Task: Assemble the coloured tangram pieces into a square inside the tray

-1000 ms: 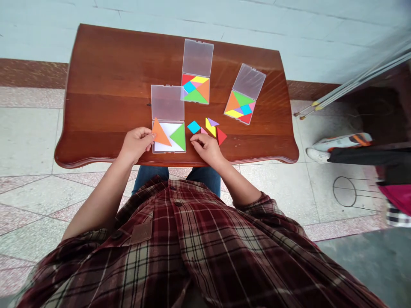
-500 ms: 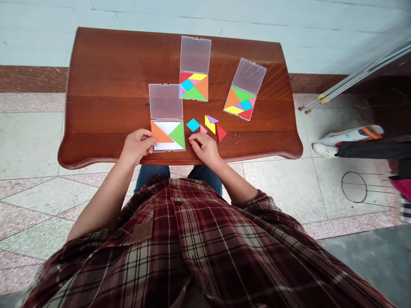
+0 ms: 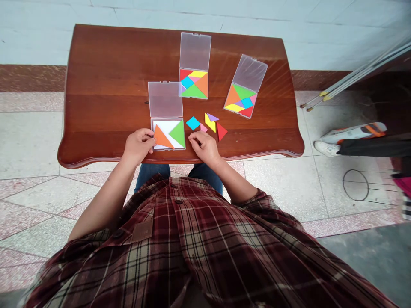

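Note:
My left hand (image 3: 138, 144) pinches the left edge of an orange tangram triangle (image 3: 162, 137), which lies slanted in the open tangram case (image 3: 159, 124). A green triangle (image 3: 178, 134) sits at the right of the same white-bottomed case. Just right of that case, my right hand (image 3: 205, 147) rests on the table with curled fingers and nothing visible in them. Partly behind its knuckles lies a pink triangle (image 3: 203, 127). Around it are a blue square (image 3: 193, 123), a yellow parallelogram (image 3: 210, 123), a purple triangle (image 3: 213, 117) and a red triangle (image 3: 221, 131).
Two more open cases, a middle one (image 3: 195, 50) and a right one (image 3: 249, 72), hold filled tangrams farther back on the brown wooden table (image 3: 105, 77). The near case's lid overlaps the middle case's corner. Beyond the table's right end are crutches (image 3: 324, 95) and another person's shoe (image 3: 326, 148).
The orange triangle has turned in the case, its long edge now steeper and its upper tip shifted right. My hands have stayed almost in place. The view has shifted slightly.

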Demonstrator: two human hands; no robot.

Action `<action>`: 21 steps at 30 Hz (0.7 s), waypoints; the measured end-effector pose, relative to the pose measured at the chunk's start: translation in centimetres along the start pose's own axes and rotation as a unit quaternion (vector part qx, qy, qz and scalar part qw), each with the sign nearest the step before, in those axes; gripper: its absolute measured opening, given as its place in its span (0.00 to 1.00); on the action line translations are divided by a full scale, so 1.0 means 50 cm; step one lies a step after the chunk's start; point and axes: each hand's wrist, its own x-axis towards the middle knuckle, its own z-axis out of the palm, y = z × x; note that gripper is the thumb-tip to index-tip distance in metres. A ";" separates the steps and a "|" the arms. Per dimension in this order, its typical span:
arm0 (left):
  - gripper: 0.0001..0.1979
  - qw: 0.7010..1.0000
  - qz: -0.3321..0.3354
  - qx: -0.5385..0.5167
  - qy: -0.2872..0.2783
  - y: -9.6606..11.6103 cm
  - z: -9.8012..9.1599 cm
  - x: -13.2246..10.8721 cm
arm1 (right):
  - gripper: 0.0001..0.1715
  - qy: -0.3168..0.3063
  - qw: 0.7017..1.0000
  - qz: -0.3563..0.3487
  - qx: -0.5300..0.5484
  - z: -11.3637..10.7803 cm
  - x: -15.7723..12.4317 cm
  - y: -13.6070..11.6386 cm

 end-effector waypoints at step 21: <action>0.07 0.997 0.029 0.028 0.061 0.025 -0.018 0.012 | 0.10 -0.007 1.000 0.004 0.001 -0.001 0.001 -0.006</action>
